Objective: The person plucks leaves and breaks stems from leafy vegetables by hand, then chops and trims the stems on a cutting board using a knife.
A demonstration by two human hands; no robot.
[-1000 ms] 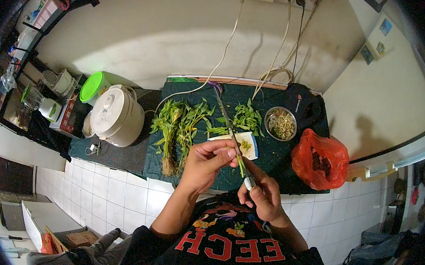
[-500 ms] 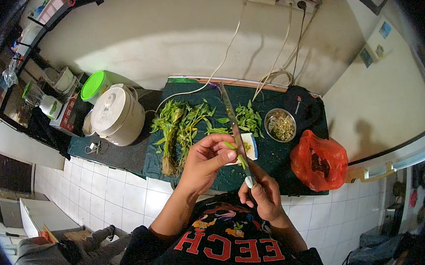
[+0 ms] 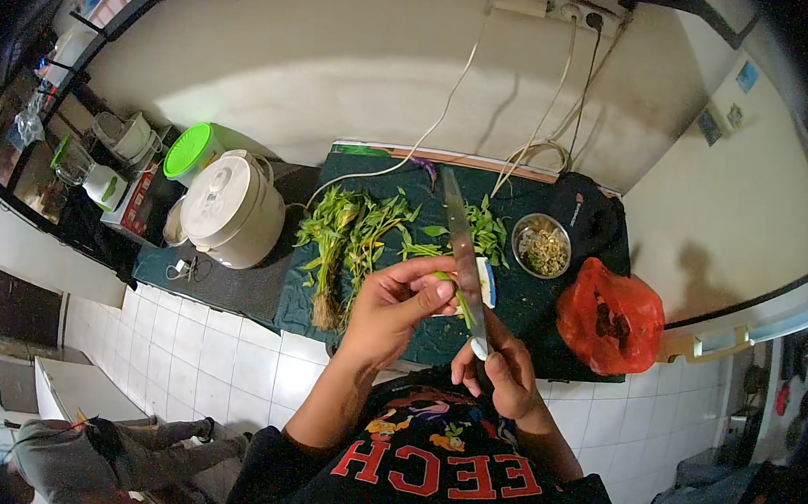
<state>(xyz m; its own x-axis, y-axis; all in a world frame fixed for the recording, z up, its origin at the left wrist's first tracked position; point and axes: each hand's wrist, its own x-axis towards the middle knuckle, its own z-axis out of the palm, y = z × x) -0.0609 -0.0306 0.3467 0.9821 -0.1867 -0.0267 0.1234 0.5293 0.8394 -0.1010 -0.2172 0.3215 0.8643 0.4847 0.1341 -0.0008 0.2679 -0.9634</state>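
My left hand [image 3: 398,310] pinches a slender green vegetable [image 3: 464,311], whose exact kind I cannot make out, between thumb and fingers. My right hand [image 3: 500,376] grips a long knife [image 3: 461,237] by its pale handle, the blade pointing up and away across the vegetable. Behind the blade, partly covered, lies a white dish with a blue edge [image 3: 487,284]. Leafy greens with roots [image 3: 331,256] lie to the left of my hands. Picked leaves [image 3: 486,232] are heaped beyond the knife. A metal bowl [image 3: 568,254] of pale and green bits stands on the right.
A red plastic bag [image 3: 610,318] sits at the right of the dark green table cover [image 3: 530,331]. A rice cooker [image 3: 229,207] and a green-lidded tub [image 3: 191,151] stand left. Cables [image 3: 453,87] hang down the wall. Another person [image 3: 118,461] is at lower left.
The view has shifted slightly. The knife blade has turned to show more of its flat side, still against the green vegetable. At lower left, the other person's body and legs have shifted.
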